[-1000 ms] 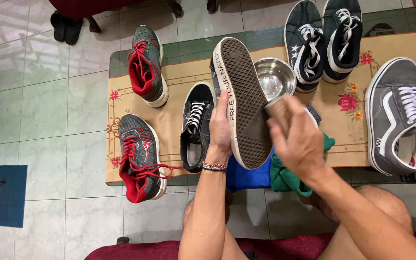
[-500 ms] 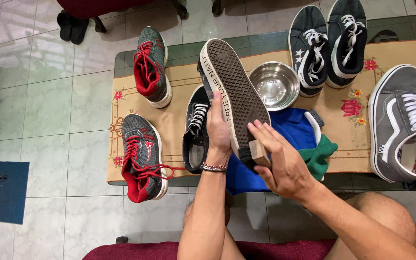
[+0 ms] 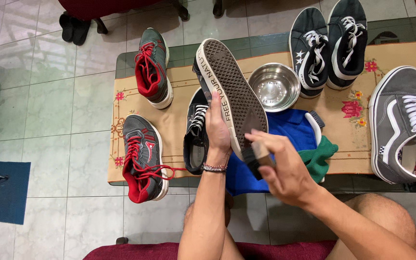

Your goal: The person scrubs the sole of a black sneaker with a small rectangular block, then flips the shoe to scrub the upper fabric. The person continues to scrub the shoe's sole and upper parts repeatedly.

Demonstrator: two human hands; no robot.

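A: Where the surface [image 3: 121,62] ends at its near edge, what overhangs it?

B: The lower red-laced grey trainer [image 3: 143,163] juts past that edge, its red collar over the tiled floor [image 3: 58,96]. A blue cloth [image 3: 290,127] and a green cloth [image 3: 321,156] hang at the same edge, just beside each other. The embroidered mat [image 3: 174,123] stops short of the surface's left and far borders, leaving a glass margin.

A: And the open room?

B: Bare mat lies between the two red-laced trainers and left of the black shoe [image 3: 196,132]. The steel bowl [image 3: 274,86] stands just right of the raised shoe; beyond it sit a dark pair [image 3: 331,43], and a grey sneaker [image 3: 403,125] reaches the right frame edge.

A: Where is the shoe being handled?

B: The upturned shoe [image 3: 229,96] is held above the surface's middle, sole toward the camera, toe pointing away. The left hand [image 3: 216,130] has its grip closed around the shoe's side, thumb on the pale rim.

A: How does it look?

B: A dark waffle-patterned sole, a cream sidewall carrying dark lettering, and a smoother patch toward the heel.

A: The other hand?

B: The right hand [image 3: 285,168] has its grip clenched on a small brush [image 3: 256,156], blurred, bristles meeting the heel end of the sole.
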